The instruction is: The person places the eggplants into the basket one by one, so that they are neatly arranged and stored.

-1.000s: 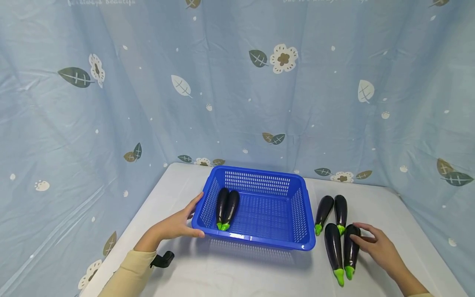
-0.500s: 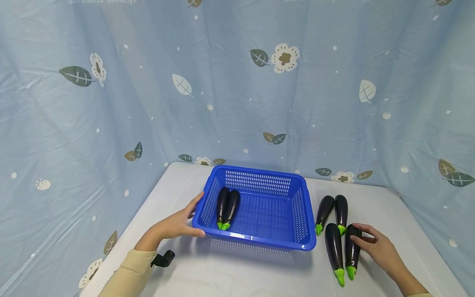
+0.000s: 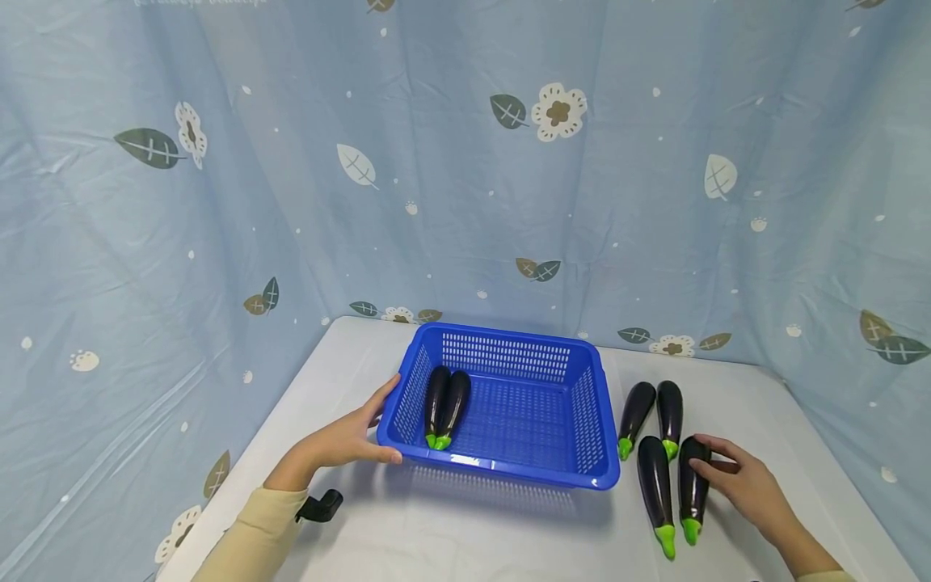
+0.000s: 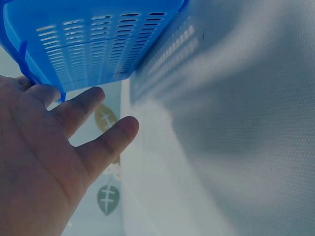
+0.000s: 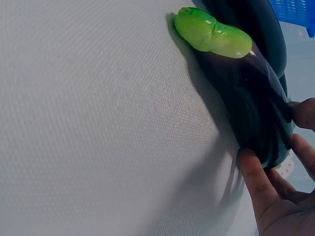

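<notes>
My left hand (image 3: 338, 442) lies against the left front corner of a blue plastic basket (image 3: 509, 470), thumb at the front rim and fingers along the side. In the left wrist view its fingers (image 4: 110, 145) are spread and fairly straight, some touching the rim. Two dark eggplants (image 3: 455, 404) with green stems lie side by side in the basket's left part. On the right, my right hand (image 3: 745, 487) pinches the rounded end of an eggplant (image 3: 693, 493) between thumb and fingers. The right wrist view shows that eggplant's green stem (image 5: 211, 34) near the white surface.
Left of the held eggplant lies another eggplant (image 3: 656, 489). Two more, a left one (image 3: 637, 414) and a right one (image 3: 670, 411), lie behind, right of the basket. A white table (image 3: 436, 541) carries everything; a patterned blue curtain (image 3: 451, 202) hangs behind and at both sides.
The eggplant at my right hand has shifted slightly right and away from me, widening the gap to its neighbour. My left hand and the basket look unmoved.
</notes>
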Demonstrator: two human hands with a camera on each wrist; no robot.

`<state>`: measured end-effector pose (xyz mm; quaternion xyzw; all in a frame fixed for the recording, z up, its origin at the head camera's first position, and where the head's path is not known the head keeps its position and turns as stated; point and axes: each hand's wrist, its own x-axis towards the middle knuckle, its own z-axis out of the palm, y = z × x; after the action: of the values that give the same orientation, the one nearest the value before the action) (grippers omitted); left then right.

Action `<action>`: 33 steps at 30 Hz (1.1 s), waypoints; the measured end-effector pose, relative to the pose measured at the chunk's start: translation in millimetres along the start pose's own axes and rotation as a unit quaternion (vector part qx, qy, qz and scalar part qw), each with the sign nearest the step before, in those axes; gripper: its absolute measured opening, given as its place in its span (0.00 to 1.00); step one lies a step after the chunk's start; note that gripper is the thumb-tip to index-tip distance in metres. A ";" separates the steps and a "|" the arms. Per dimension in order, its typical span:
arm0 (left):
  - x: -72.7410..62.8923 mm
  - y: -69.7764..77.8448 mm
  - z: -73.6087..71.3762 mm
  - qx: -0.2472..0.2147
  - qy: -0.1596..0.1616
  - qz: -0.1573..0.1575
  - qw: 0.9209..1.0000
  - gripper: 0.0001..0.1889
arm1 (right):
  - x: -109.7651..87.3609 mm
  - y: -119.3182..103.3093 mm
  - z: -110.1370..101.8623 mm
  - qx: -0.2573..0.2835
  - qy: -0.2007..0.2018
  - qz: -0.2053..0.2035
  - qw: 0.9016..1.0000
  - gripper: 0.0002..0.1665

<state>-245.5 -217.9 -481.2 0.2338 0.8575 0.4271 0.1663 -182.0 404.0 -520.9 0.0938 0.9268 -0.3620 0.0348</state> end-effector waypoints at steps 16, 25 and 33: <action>0.3 1.3 -1.4 0.009 0.000 -0.008 1.000 0.67 | 1.5 -4.4 -6.0 -0.006 0.000 0.009 1.000 0.48; 0.4 0.1 -0.3 0.005 0.000 -0.010 1.000 0.66 | 0.2 -8.1 -9.7 -0.012 0.008 -0.007 1.000 0.47; -0.5 0.6 -0.2 0.003 0.000 -0.006 1.000 0.66 | -0.4 -10.8 -11.5 -0.012 0.013 -0.011 1.000 0.47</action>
<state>-245.0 -217.9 -480.6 0.2294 0.8601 0.4233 0.1684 -183.8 403.9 -505.2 0.0875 0.9324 -0.3502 0.0200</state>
